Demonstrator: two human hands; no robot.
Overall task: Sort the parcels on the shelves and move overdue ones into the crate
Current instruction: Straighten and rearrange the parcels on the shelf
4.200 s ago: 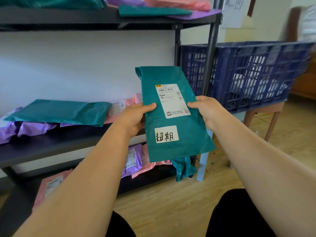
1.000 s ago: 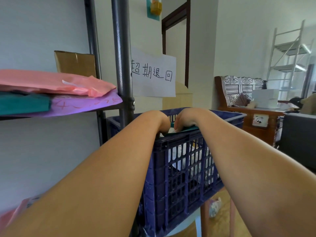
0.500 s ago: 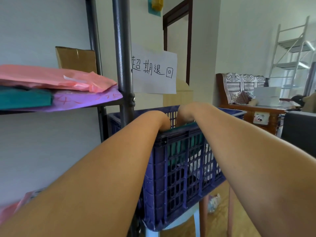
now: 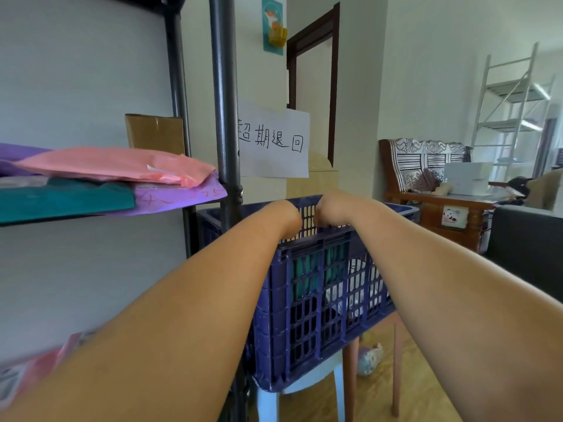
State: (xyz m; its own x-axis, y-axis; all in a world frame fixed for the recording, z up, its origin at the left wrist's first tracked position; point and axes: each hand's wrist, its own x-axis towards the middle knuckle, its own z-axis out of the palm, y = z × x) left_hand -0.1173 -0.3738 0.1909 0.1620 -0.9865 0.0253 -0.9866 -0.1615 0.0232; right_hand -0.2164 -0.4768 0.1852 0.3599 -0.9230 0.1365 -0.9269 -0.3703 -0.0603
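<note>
The teal parcel (image 4: 304, 271) is inside the crate (image 4: 304, 339), showing only as strips of flat teal plastic through the slots of the near wall, in the upper left part of that wall. Its label and ends are hidden by the lattice. Pale white items (image 4: 350, 289) lie beside it, lower and to the right.

The crate is dark blue plastic with slotted walls and stands just right of the dark metal shelf post (image 4: 224, 102), raised on a white-legged seat (image 4: 307, 380).

Both forearms reach across the near rim. The left hand (image 4: 288, 216) and the right hand (image 4: 330, 208) bend down behind that rim, close together. Their fingers drop inside out of sight, so I cannot tell whether either hand grips the parcel or hangs free.

Counted: one crate, one teal parcel seen in it, two hands. On the upper shelf lies a stack of three clear parcels: a pink parcel (image 4: 115, 164) on top, a purple parcel (image 4: 179, 197) under it reaching the post, and a teal shelf parcel (image 4: 61, 201) at the left. One brown cardboard box (image 4: 155, 132) stands behind them. One blurred pink parcel on the lower shelf (image 4: 36, 371) shows at the bottom left. One white paper sign (image 4: 274, 144) with handwritten characters hangs behind the crate.
</note>
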